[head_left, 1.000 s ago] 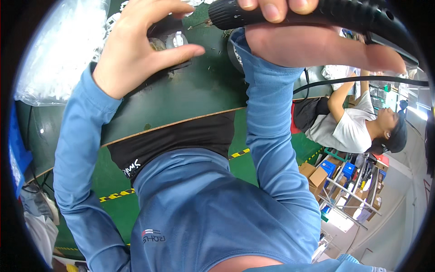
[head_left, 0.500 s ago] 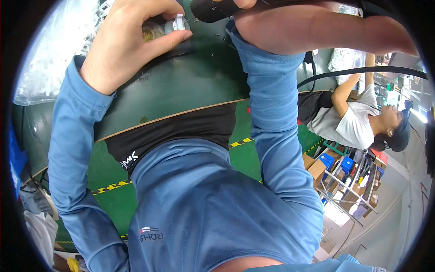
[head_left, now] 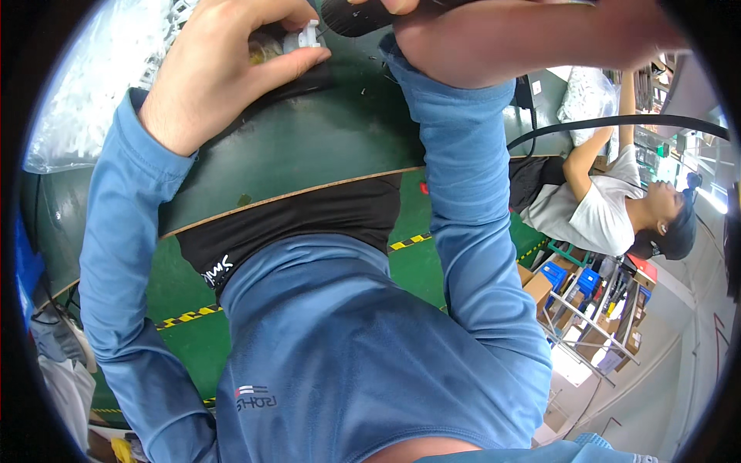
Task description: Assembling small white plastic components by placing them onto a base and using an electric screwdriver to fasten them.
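Note:
At the top of the head view, my left hand [head_left: 204, 77] pinches a small white plastic part [head_left: 308, 36] between thumb and fingers. My right hand [head_left: 494, 46] is wrapped round a black, ribbed-nosed electric screwdriver [head_left: 355, 18], lying nearly level and pointing left. Its thin metal bit reaches to the white part; whether it touches, I cannot tell. Behind my left thumb, partly hidden, is a clear container [head_left: 265, 48] with something yellowish in it. The upper end of the screwdriver is cut off by the frame's edge.
A clear bag of white plastic pieces [head_left: 100, 92] lies on the green worktable [head_left: 332, 147] at left. Tiny dark bits lie near the screwdriver. A black cable [head_left: 617, 120] arcs across the right. Beyond, a co-worker [head_left: 594, 201] in a white shirt reaches toward another bag [head_left: 588, 96].
My right hand and the screwdriver have shifted slightly up and left. The white part has tilted a little in my left fingers, which keep their pinch.

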`<state>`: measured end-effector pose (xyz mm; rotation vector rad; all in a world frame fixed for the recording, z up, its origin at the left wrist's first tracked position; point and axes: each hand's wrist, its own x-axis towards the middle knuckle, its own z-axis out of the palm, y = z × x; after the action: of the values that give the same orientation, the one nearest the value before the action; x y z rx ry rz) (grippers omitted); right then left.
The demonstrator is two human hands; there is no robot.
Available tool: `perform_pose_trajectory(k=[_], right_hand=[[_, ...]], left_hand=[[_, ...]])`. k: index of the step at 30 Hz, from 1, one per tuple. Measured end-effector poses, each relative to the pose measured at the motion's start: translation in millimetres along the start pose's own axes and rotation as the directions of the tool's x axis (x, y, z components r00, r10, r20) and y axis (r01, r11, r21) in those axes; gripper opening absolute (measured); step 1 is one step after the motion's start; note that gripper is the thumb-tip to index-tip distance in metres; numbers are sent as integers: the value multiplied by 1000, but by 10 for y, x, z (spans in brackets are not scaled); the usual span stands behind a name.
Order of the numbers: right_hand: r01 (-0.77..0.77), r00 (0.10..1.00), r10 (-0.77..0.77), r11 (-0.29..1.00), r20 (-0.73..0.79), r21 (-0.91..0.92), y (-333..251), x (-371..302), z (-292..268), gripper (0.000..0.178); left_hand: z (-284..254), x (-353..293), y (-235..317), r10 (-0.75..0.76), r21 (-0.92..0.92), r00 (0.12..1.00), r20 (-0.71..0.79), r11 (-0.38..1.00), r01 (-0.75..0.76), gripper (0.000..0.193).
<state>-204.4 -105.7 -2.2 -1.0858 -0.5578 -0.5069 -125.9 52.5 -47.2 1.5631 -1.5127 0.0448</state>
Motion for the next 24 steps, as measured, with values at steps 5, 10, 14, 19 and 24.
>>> perform_pose_trajectory(k=[5,10,14,19,24], right_hand=[[-53,999,53,989,-4,-137,-49,11,94,76],[-217,972,217,976,-86,18,-60,64,14,73],[-45,999,41,988,34,145,194,49,-135,79],[25,992,-42,990,119,140,164,42,-129,90],[2,1000,-3,998,24,63,120,5,-134,93]], left_hand=[[-37,4,-81,-28,-20,998,64,999,30,26],[66,39,-156,-6,-84,997,82,996,13,26],[64,-32,-189,3,-122,1000,18,993,0,25],[11,21,-7,-118,22,987,113,993,116,24],[101,26,-42,-2,-27,999,-48,1000,0,27]])
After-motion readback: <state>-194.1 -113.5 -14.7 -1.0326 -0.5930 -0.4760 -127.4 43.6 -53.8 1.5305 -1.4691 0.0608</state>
